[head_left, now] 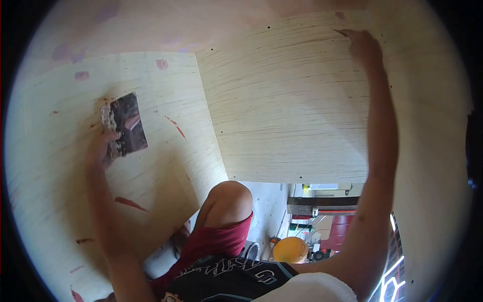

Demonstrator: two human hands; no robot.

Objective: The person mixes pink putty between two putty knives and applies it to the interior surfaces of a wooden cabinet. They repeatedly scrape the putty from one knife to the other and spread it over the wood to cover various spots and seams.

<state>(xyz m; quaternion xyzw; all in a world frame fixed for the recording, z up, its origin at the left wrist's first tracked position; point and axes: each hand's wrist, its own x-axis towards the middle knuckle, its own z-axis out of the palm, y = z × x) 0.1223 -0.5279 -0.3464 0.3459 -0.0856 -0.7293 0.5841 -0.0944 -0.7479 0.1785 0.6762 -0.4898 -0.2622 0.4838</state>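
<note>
My left hand (104, 146) grips the crusted edge of a dark rectangular putty board (135, 108), held in front of the left plywood panel. A lump of pinkish putty (132, 122) sits on the board's face. Up at the far right, my right hand (365, 46) is closed on a thin, pointed blade like a putty knife (341, 32), mostly hidden in the fingers. Its tip is close to the upper edge of the middle plywood panel (287, 105), just below a small pinkish patch (340, 15).
Plywood surrounds me at left, front, right (432, 151) and above. Reddish smears (131, 204) and pink patches (82, 76) mark the left panel (45, 166). Small dark holes dot the middle one. Below are my bent knee (231, 197), grey floor and a round orange-yellow object (290, 250).
</note>
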